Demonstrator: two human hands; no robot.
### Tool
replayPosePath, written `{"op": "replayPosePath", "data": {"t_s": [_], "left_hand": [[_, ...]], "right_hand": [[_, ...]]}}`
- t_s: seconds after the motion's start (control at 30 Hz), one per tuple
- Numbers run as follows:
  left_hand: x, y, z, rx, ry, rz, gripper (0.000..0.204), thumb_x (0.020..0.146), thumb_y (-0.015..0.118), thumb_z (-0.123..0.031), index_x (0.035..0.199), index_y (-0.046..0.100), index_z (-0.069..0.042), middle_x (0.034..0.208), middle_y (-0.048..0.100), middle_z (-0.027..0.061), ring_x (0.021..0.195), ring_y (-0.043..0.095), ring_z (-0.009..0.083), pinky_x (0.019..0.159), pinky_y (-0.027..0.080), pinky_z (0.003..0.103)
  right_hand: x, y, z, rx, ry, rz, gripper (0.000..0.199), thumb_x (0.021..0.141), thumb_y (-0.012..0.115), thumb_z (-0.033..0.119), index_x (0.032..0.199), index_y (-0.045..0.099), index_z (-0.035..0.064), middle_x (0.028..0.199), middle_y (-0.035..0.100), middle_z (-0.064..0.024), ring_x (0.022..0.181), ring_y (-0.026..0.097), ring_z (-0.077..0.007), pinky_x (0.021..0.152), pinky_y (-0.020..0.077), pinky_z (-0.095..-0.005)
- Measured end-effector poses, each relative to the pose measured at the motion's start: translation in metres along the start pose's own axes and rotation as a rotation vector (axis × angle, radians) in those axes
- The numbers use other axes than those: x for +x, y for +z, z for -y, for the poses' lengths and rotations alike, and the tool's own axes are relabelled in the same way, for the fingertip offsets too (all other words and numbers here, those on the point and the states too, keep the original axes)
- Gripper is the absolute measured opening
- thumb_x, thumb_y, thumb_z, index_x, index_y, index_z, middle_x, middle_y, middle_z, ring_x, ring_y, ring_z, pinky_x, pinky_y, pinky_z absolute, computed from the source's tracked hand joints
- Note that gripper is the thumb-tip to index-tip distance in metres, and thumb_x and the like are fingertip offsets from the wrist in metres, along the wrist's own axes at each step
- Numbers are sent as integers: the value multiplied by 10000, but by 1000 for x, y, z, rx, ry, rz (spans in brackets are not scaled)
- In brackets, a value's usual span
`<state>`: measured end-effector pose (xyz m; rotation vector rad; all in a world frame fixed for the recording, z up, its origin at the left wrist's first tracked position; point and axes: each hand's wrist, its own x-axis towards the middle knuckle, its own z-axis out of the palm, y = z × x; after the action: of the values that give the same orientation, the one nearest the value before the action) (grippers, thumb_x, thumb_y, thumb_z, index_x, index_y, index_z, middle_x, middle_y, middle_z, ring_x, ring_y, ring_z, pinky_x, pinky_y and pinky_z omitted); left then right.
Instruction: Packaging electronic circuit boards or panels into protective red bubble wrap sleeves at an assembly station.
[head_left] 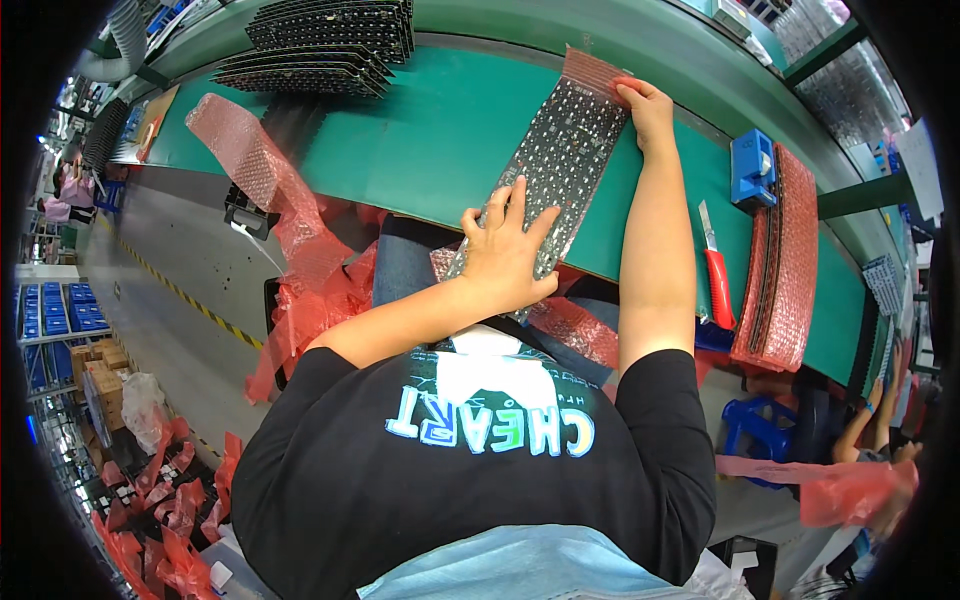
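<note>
While hands touch the board, green bench borders grey floor.

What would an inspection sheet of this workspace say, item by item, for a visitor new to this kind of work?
Surface: green workbench, carrying stacks and tools.
Job's things: black circuit board, with red bubble wrap at its far end; upright black boards at far left; bubble-wrapped stack at right.
Clutter: loose bubble wrap trailing over the near edge; red-handled utility knife, blade out.
Hands: left hand spread on the board's near part; right hand pinching its wrapped far right corner.
Cables: thin white strand at left; cannot tell whether it is a cable.
Surroundings: yellow-black floor line, blue stool, cardboard boxes.
</note>
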<state>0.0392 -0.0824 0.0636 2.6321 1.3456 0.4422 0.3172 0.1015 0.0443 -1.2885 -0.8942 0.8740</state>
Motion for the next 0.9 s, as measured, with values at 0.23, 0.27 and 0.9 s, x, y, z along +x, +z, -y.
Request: {"op": "replayPosePath", "data": {"t_s": [0.23, 0.27, 0.9], "left_hand": [[1, -2, 1, 7, 11, 0, 771, 717, 716, -489, 1382, 487, -173, 1513, 284, 265, 1298, 312, 377, 920, 288, 548], [0, -1, 1, 6, 11, -3, 771, 717, 716, -489, 1382, 487, -173, 1513, 284, 265, 1298, 312, 377, 920, 288, 548], [-5, -15, 22, -305, 87, -155, 486, 827, 668, -445, 1182, 660, -115, 1423, 449, 237, 1239, 419, 350, 928, 343, 503]], "right_hand": [[4, -15, 4, -226, -21, 268, 180, 833, 641, -17, 968, 758, 2, 954, 741, -57, 904, 662, -149, 842, 513, -243], [4, -17, 6, -229, -23, 268, 180, 833, 641, -17, 968, 758, 2, 954, 741, -57, 904, 662, -149, 842, 513, -243], [4, 20, 17, -1153, -344, 239, 269, 737, 857, 222, 758, 667, 33, 732, 673, -69, 578, 577, -197, 614, 509, -318]]}}
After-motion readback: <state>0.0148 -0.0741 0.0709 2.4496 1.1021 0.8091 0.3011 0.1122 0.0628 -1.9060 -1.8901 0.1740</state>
